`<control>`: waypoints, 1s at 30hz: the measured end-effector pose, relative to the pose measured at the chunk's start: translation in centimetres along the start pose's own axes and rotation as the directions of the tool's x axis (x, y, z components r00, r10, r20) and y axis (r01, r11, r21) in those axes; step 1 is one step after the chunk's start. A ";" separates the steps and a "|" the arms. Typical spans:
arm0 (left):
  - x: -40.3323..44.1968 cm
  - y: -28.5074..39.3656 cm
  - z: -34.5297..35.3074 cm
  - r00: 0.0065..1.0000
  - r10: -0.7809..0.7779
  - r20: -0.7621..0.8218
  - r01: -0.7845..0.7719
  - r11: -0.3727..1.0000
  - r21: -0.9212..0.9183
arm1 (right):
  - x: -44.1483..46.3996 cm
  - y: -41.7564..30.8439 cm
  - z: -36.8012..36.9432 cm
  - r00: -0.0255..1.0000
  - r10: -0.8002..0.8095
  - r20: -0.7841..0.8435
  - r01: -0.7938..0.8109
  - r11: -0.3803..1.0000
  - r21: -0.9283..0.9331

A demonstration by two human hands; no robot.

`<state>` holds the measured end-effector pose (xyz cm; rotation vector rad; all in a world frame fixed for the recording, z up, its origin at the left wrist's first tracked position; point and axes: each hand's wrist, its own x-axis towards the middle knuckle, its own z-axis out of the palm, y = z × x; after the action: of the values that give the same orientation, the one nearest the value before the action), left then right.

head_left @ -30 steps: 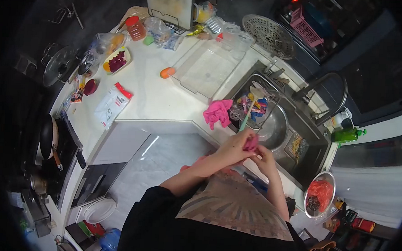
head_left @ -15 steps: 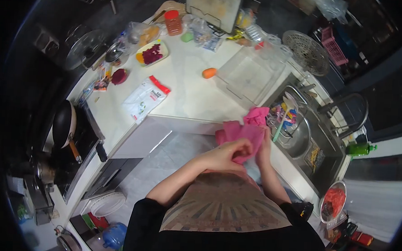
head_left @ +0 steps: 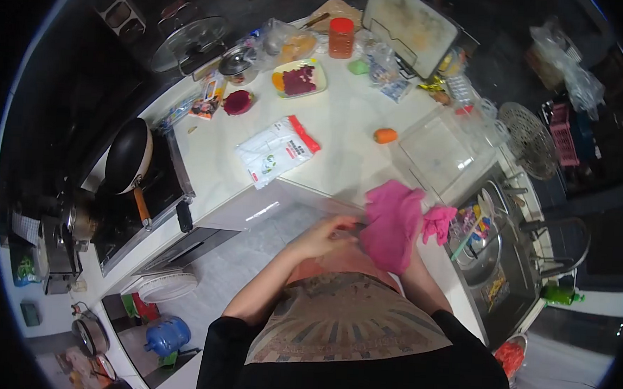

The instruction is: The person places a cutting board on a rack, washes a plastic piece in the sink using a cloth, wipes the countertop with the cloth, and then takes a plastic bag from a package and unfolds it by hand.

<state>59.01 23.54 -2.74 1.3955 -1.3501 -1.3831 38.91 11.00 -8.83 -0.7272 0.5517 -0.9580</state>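
A pink cloth [head_left: 393, 225] hangs in front of my body at the counter's edge, with my right hand hidden behind it; only my right forearm [head_left: 421, 281] shows below. The cloth's upper part overlaps the white counter. To its left, my left hand [head_left: 323, 237] is held close to the apron [head_left: 347, 316], fingers loosely bent and apart, nothing visible in them. Beside the cloth, a second crumpled pink item [head_left: 437, 224], perhaps a rubber glove, lies on the counter by the sink.
On the counter [head_left: 348, 161] are a white and red packet [head_left: 278, 150], a carrot piece [head_left: 385, 136], a clear plastic bin [head_left: 441, 148], a tray of diced dragon fruit [head_left: 300, 80] and a red-lidded jar [head_left: 341, 37]. A sink [head_left: 487, 274] is right; a frying pan [head_left: 129, 157] is left.
The pink cloth has risen and spread out, now covering my right hand. My left hand has drawn back left, away from it. The view has turned left, so the counter things appear farther right.
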 end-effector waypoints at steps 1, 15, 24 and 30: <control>-0.4 -3.8 -2.1 0.990 -0.029 -0.139 0.034 0.999 0.032 | 1.9 0.4 -1.1 0.988 -0.153 -0.016 0.143 0.955 -0.259; 4.7 -14.7 -18.5 0.201 -0.271 -0.941 0.531 0.837 -0.128 | 16.5 9.4 5.1 0.831 0.228 0.508 0.556 -0.376 -0.741; 3.6 -17.4 -27.4 0.288 -0.398 -0.871 0.374 0.884 -0.280 | 19.8 12.1 9.1 0.872 0.270 0.408 0.487 -0.412 -0.770; 3.0 -16.0 -42.7 0.114 -0.444 -0.889 0.161 0.891 -0.424 | 19.4 11.9 10.4 0.933 0.170 0.318 0.359 -0.356 -0.863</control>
<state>103.06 16.32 -12.68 1.9105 0.0410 -0.4436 61.69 1.63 -13.24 -2.6461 0.9939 -0.1321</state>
